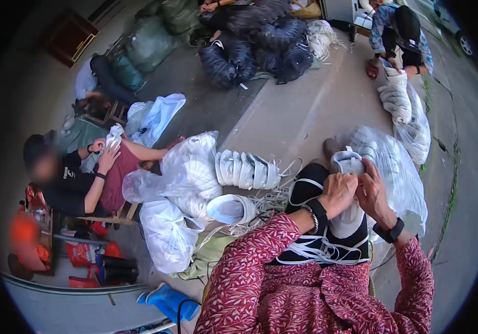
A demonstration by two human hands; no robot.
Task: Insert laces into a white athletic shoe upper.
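A white-grey shoe upper (345, 222) lies on my lap, its collar pointing away from me. My left hand (339, 195) is closed at the upper's middle, fingers curled in. Against it, my right hand (373, 196) pinches the upper's right edge; whether a lace is between the fingertips cannot be made out. Loose white laces (328, 253) trail over the black cloth on my thighs. To the left sit another pale shoe upper (231, 209) and a nested row of white uppers (247, 170), with a tangle of laces (266, 203) beside them.
Clear plastic bags of uppers stand left (191, 175) and right (397, 172) of me. A co-worker (77, 175) sits at left, another (400, 42) at far right with a stack of uppers. Black bundles (255, 50) lie at the back; blue boots (169, 300) at lower left.
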